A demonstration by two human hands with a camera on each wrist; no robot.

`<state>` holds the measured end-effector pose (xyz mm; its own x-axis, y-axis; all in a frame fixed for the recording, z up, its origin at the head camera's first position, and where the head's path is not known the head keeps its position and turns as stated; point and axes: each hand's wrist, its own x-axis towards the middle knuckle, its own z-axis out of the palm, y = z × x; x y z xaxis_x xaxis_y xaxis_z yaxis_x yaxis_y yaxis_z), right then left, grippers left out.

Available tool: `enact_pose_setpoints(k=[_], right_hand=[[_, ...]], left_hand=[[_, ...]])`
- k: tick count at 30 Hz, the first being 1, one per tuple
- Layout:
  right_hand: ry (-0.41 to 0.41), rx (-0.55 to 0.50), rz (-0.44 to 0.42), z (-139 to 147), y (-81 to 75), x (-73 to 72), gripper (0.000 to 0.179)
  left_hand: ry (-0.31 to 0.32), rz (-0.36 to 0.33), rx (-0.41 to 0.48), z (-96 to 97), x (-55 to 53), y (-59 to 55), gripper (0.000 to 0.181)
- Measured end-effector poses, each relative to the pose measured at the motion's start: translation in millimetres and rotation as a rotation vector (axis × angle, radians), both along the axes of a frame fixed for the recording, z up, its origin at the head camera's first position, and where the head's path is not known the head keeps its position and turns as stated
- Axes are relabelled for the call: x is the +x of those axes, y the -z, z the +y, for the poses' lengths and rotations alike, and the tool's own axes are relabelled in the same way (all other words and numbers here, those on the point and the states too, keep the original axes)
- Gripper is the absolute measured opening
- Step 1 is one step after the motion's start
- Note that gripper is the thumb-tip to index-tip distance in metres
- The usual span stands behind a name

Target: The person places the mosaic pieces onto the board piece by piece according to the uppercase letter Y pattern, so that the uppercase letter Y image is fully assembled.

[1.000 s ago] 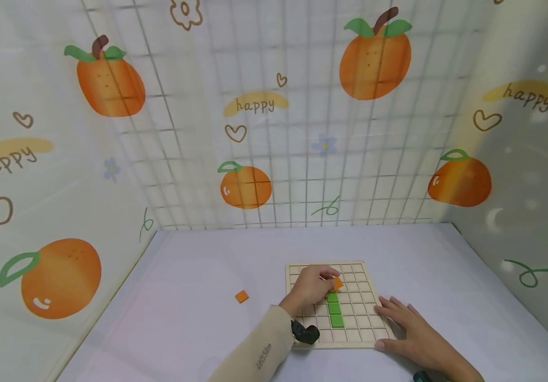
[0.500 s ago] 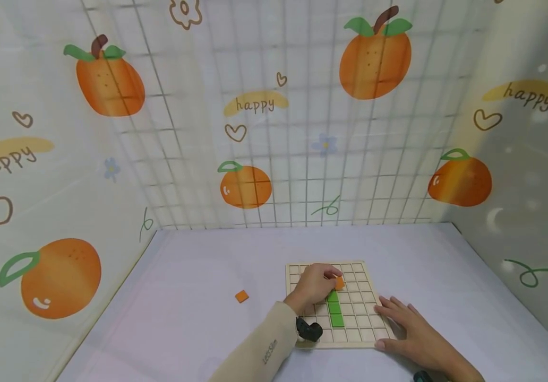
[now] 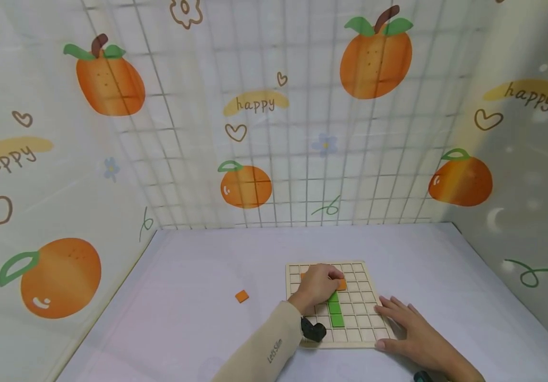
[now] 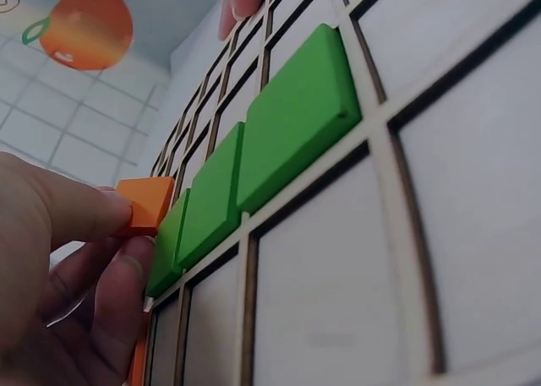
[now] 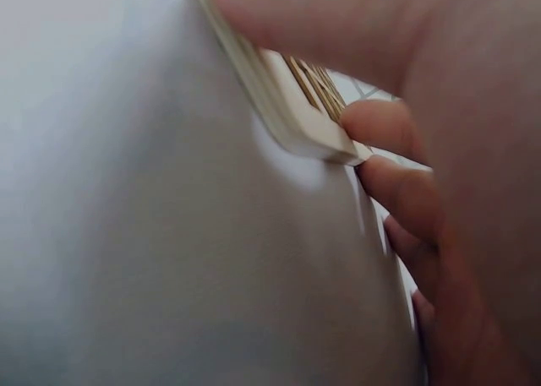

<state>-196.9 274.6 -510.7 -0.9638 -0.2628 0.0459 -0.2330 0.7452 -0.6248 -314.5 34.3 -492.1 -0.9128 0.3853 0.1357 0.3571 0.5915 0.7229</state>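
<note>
A wooden grid board (image 3: 365, 344) lies on the table, with a column of three green square tiles (image 3: 335, 308) in its cells. My left hand (image 3: 316, 286) pinches an orange square tile (image 3: 342, 285) between thumb and fingers, at the far end of the green column. In the left wrist view that orange tile (image 4: 145, 203) sits tilted beside the furthest green tile (image 4: 168, 249). Part of another orange tile (image 3: 303, 276) shows on the board behind my left hand, mostly hidden. My right hand (image 3: 414, 337) rests at the board's right edge, thumb and fingertips touching it with fingers spread.
One loose orange tile (image 3: 242, 296) lies on the white table (image 3: 197, 329) left of the board. Around the table hang white curtains (image 3: 255, 143) printed with oranges, with a wire grid showing behind the back one.
My left hand has shifted slightly right with the orange tile, uncovering part of another orange tile on its left. The right hand and board stay put.
</note>
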Motion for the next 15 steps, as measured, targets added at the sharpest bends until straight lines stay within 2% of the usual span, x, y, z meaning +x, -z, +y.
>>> enact_pose_setpoints(k=[8, 15], right_hand=[[0.008, 0.003, -0.007, 0.2, 1.3, -1.1, 0.089], [-0.001, -0.009, 0.007, 0.3, 0.9, -0.9, 0.088]], left_hand=[[-0.002, 0.034, -0.072, 2.6, 0.4, -1.4, 0.009], [-0.003, 0.052, -0.097, 1.9, -0.3, -1.5, 0.009]])
